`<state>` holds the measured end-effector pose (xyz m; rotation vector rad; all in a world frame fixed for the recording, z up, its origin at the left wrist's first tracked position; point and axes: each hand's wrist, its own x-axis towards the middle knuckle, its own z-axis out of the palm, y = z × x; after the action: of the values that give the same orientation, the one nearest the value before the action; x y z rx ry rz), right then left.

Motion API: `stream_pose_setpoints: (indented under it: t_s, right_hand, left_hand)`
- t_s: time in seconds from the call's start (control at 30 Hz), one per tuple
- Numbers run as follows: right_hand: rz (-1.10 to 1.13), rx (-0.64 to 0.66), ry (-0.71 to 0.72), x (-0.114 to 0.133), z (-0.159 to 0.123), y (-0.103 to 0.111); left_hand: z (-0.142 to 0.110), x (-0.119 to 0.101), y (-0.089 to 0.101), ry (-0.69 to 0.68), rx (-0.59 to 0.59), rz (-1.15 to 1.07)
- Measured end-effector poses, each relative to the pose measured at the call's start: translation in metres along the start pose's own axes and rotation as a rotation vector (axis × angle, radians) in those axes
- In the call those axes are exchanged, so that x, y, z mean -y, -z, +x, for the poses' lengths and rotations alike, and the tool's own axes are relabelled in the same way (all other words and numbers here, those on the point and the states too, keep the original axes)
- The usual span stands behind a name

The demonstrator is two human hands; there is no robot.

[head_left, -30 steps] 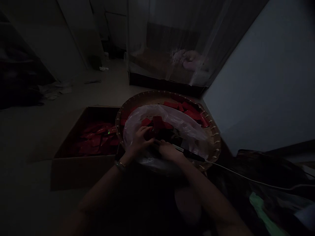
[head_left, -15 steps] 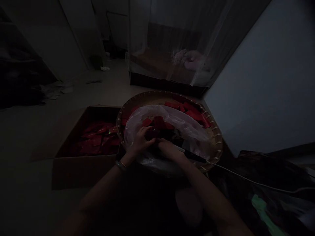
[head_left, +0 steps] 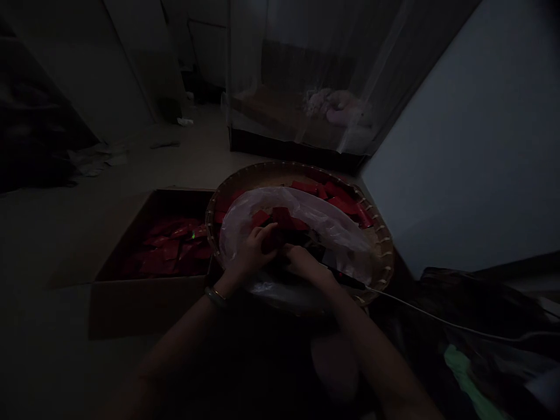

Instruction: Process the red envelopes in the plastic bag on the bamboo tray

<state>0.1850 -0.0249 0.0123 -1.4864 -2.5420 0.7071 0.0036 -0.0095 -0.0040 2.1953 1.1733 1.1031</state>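
Observation:
In the dim light, my left hand curves its thumb and fingers around a dark red packet. Close by on the right, my right hand has its fingers curled in against the packet's lower side; whatever they pinch is too dark to make out. Both hands are over a clear plastic bag spread open inside a round woven bamboo tray. Several red packets lie within the bag's opening. A black bar-shaped device with a small red light extends beside my right wrist.
A cardboard box full of red packets stands on the floor at left. More red packets lie along the tray's far rim. A white cord runs right from the device. A netted bed and a wall stand beyond.
My left thumb and fingers have shifted around the dark red packet. My right hand has moved slightly right, and a red light now shows on the black device.

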Motion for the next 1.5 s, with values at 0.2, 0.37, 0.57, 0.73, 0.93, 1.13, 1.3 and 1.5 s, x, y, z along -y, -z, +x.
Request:
stream_pose_setpoints:
  t_s: [0.2, 0.37, 0.57, 0.73, 0.93, 1.13, 1.3, 1.5]
  right_hand:
    - [0.26, -0.234, -0.052, -0.009, -0.011, 0.012]
    - [0.678, -0.312, -0.248, -0.013, -0.021, 0.02]
    - [1.198, -0.313, -0.361, -0.011, -0.026, 0.022]
    - [1.431, -0.351, -0.353, -0.005, -0.03, 0.038]
    - [1.355, -0.317, -0.286, 0.009, -0.016, 0.046]
    - [1.043, -0.22, -0.289, 0.003, -0.002, 0.043]
    - [0.694, -0.143, -0.252, -0.002, -0.003, 0.055]
    - [0.288, -0.068, -0.104, 0.004, -0.001, 0.067]
  left_hand:
    - [-0.002, -0.005, -0.001, -0.031, 0.018, 0.037]
    - [-0.003, -0.006, -0.003, -0.036, 0.038, 0.072]
    - [-0.005, -0.004, -0.005, -0.042, 0.083, 0.124]
    - [-0.004, -0.008, -0.005, -0.048, 0.107, 0.162]
    - [-0.002, -0.011, -0.005, -0.072, 0.137, 0.17]
    - [-0.001, -0.006, -0.001, -0.131, 0.204, 0.159]
    - [0.0, -0.002, 0.001, -0.167, 0.219, 0.147]
    - [0.001, 0.002, -0.003, -0.047, 0.145, 0.057]
